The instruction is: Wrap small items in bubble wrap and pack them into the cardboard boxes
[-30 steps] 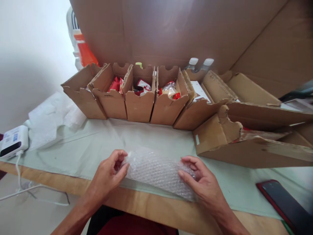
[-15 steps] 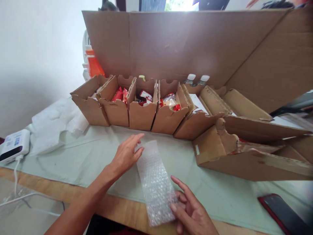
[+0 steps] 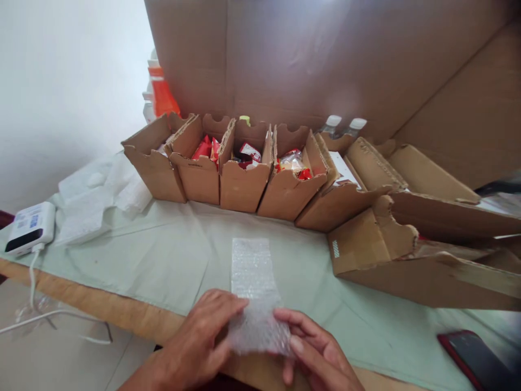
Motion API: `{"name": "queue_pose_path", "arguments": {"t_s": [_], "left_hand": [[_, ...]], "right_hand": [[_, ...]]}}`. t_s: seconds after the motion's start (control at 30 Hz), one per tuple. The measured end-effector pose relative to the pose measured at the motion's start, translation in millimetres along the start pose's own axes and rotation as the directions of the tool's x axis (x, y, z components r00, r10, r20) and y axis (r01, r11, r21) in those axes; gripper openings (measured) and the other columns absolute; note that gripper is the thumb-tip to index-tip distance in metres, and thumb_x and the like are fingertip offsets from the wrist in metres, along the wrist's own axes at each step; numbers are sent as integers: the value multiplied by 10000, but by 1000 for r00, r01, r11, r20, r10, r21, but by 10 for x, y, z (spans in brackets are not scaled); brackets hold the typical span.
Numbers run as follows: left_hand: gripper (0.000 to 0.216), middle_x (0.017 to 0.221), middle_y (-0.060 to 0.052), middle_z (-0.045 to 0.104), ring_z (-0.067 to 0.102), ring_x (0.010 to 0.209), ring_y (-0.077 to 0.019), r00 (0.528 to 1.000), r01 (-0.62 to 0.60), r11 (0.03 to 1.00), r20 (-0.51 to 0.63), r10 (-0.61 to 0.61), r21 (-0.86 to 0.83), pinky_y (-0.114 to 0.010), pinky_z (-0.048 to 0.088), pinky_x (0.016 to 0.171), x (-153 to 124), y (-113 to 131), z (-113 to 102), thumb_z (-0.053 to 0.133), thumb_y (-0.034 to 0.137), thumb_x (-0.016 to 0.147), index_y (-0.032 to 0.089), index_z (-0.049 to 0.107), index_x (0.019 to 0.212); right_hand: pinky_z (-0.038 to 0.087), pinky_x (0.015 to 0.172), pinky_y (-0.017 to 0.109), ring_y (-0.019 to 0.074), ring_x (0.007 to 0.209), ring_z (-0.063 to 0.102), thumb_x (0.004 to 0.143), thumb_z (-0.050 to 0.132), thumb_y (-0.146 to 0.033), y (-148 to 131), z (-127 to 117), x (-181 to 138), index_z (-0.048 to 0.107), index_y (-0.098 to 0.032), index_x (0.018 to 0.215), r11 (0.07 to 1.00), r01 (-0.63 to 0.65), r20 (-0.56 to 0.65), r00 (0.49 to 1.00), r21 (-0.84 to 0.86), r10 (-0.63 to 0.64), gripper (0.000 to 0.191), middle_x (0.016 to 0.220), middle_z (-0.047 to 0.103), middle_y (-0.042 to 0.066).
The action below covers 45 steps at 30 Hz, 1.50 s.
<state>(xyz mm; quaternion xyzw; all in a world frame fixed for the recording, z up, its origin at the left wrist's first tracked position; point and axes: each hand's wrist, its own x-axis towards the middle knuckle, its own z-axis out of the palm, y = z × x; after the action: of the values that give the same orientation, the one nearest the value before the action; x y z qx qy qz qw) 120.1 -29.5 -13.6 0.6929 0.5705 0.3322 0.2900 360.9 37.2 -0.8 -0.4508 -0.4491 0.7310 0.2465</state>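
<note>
By the near edge of the green-clothed wooden table (image 3: 163,266), our left hand (image 3: 205,331) and right hand (image 3: 315,347) pinch the clear rectangular bubble-wrap strip (image 3: 253,277) (best squarely and lightly).

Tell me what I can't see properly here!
All in the head view:
Bubble wrap, sides: partly covered by left hand and right hand.
White-capped bottles, lower parts: hidden behind cardboard bins.
Smartphone: cut off by picture corner.
White device, printing: too small and blurred.
</note>
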Motion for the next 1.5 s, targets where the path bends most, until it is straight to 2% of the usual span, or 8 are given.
{"name": "queue_pose_path", "arguments": {"t_s": [0.2, 0.37, 0.53, 0.73, 0.87, 1.07, 1.23, 1.5], "left_hand": [[448, 888, -45, 760, 694, 818, -222, 947, 312, 950, -85, -311, -2, -345, 544, 773, 500, -103, 3, 548, 269, 886, 198, 622, 1322], [586, 799, -10, 727, 659, 710, -201, 932, 362, 928, -24, -361, 89, -325, 507, 715, 611, -198, 59, 549, 214, 848, 162, 532, 1431], [536, 835, -36, 708, 661, 747, -230, 956, 262, 946, -188, -227, 189, -375, 532, 745, 490, -260, 135, 542, 187, 874, 146, 528, 1408], [502, 1285, -120, 640, 593, 1164, -276, 970, -57, 951, -210, 125, 303, -442, 487, 990, 180, -91, 87, 591, 179, 927, 219, 481, 1415], [446, 1010, -44, 710, 636, 921, -211, 987, -87, 975, -114, 113, 206, -370, 511, 856, 209, -63, 88, 496, 92, 949, 229, 497, 1373], [394, 904, -81, 701, 642, 823, -264, 983, 58, 913, -185, 20, 403, -411, 531, 746, 496, -189, 125, 554, 167, 925, 145, 567, 1319], [321, 1043, -118, 700, 660, 952, -293, 954, 126, 930, -298, -19, 345, -469, 552, 839, 465, -193, 95, 542, 251, 956, 165, 630, 1252], [659, 1226, -125, 736, 732, 1079, -288, 797, 321, 699, -216, -564, -639, -381, 620, 886, 138, -109, 298, 737, 539, 840, 229, 567, 1396]], "right_hand": [[600, 684, 289, 194, 876, 738, 973, 627, -347, 4, -82, 23, 576, -344, 1381, 868, 374, -37, 913, -326, -407, 412, 1226, 717, 99], [576, 962, 354, 228, 1189, 671, 923, 585, -116, -71, -141, 248, 594, -272, 1371, 138, 625, 379, 618, -769, -688, 474, 1324, 699, 85], [556, 953, 479, 302, 1263, 622, 914, 517, -85, -73, -49, 603, 665, -179, 1246, -154, 572, 548, 620, -806, -562, 376, 1361, 677, 145], [531, 887, 434, 252, 1054, 700, 985, 475, -88, -129, -17, 577, 691, -175, 1129, -35, 616, 520, 633, -787, -574, 273, 1140, 766, 109], [529, 809, 375, 200, 859, 706, 1013, 494, -143, -243, -15, 518, 672, -202, 1154, 103, 605, 481, 713, -789, -510, 235, 988, 781, 45], [483, 932, 433, 269, 1118, 636, 983, 556, -162, -223, -30, 510, 599, -152, 1253, -94, 546, 445, 557, -832, -701, 273, 1223, 706, 146], [447, 967, 483, 313, 1184, 612, 947, 571, -133, -122, 20, 597, 642, -173, 1208, -148, 579, 549, 616, -802, -565, 273, 1232, 723, 121], [476, 888, 353, 199, 947, 672, 914, 628, -144, -204, 75, 584, 711, -224, 1082, 512, 493, 132, 799, -704, -587, 203, 1003, 767, 31]]}}
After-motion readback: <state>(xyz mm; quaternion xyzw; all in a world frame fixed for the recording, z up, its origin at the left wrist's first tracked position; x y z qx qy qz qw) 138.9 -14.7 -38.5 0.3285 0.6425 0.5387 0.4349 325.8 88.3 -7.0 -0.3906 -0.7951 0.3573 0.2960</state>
